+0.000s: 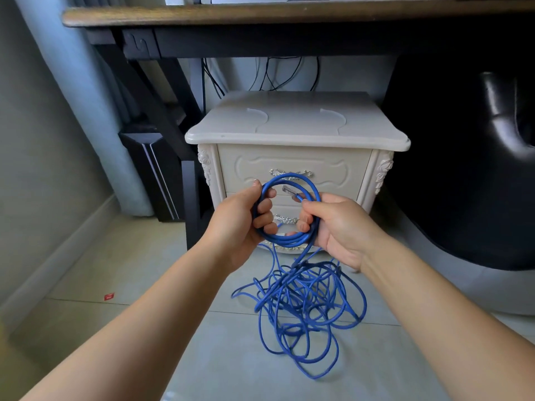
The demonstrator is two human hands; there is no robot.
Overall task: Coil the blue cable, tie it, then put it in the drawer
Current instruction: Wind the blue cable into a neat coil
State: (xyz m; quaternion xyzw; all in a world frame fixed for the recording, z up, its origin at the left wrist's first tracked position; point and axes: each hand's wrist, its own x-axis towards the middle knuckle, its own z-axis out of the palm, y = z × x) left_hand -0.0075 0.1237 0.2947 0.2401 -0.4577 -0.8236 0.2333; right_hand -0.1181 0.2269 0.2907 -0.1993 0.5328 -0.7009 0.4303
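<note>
Hands (pixel 243 224) (pixel 335 227) grip blue cable (pixel 304 311), apparently Ethernet.

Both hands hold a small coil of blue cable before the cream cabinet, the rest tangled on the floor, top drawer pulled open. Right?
No: the head view shows the top drawer of the cream carved cabinet shut. The rest holds.

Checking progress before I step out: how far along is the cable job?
Early. Done: a few loops of the blue cable are coiled. In hand: the left hand and right hand grip that coil. Left: most lies tangled on the floor, no tie yet, drawer closed.
</note>
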